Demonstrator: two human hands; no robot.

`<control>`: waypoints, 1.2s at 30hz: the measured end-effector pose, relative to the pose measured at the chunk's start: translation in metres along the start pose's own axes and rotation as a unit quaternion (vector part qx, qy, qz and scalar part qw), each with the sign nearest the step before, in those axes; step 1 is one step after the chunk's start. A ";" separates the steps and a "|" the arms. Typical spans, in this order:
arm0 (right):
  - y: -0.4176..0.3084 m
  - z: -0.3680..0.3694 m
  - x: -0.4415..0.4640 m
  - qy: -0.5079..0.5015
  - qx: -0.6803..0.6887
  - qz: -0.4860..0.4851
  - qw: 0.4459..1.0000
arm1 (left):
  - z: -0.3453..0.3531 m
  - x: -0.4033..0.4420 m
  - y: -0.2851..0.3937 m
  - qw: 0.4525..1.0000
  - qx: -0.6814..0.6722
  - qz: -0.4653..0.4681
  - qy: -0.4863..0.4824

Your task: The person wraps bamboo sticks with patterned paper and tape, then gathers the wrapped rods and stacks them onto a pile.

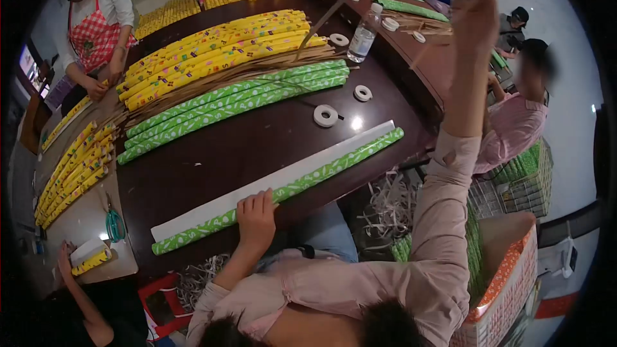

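Note:
A green patterned roll of wrapping paper [321,177] lies slantwise across the dark table in front of me, a white strip of its sheet [270,183] spread along the far side. My left hand [257,215] rests over the roll left of its middle, fingers bent and pressing on it. My right hand [474,3] is raised high at the top edge, fingers curled and partly cut off. A long brown strip [340,3] rises from the pile of brown strips [225,67] and leaves the view near that hand; the point where they meet is hidden.
Beyond lie green rolls [238,109] and yellow rolls [218,51]. White tape rolls [326,115] and a water bottle [365,33] stand at right. Green-handled scissors [114,222] lie left. Co-workers sit or stand around; a wire basket [514,186] is at right.

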State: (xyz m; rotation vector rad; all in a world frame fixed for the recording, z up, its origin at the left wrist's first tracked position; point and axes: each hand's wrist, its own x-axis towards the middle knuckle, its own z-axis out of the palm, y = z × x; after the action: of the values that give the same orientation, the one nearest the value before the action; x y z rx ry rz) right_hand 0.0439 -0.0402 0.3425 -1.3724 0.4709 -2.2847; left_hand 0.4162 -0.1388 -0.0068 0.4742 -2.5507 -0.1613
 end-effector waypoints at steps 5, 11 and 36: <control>-0.131 0.085 -0.013 -0.038 -0.116 -0.049 0.991 | 0.005 0.000 -0.001 1.000 -0.018 -0.005 -0.013; -0.172 0.163 -0.007 -0.050 -0.223 -0.078 0.970 | -0.002 0.003 0.004 0.999 -0.031 -0.012 -0.018; 0.253 0.040 -0.278 -0.101 -0.209 0.548 0.804 | 0.011 -0.005 0.007 0.999 0.003 0.009 0.051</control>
State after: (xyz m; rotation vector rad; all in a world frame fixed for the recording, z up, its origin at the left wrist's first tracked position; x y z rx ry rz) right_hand 0.2430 -0.1123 0.0289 -1.0311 1.3274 -1.0902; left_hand 0.4122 -0.1306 -0.0173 0.4509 -2.4558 -0.1208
